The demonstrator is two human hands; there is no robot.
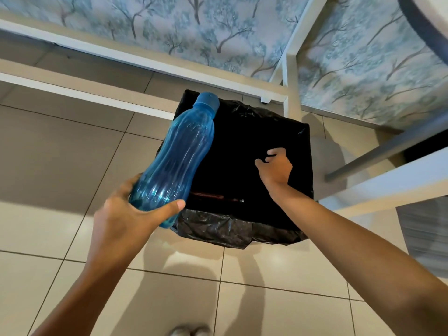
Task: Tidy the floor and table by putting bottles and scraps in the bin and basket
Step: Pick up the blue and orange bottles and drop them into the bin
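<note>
Blue bottle (178, 156) being gripped at base by left hand (126, 214), tilting cap-first over bin (242, 229), likely for dropping in. Right hand (275, 167) hovering above bin opening, fingers loosely curled, holding nothing visible.

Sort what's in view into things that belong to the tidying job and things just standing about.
Job: blue bottle, held by the left hand; bin with black liner; right hand over the bin.
Standing about: white table frame; grey table leg; wallpaper; floor tiles.
</note>
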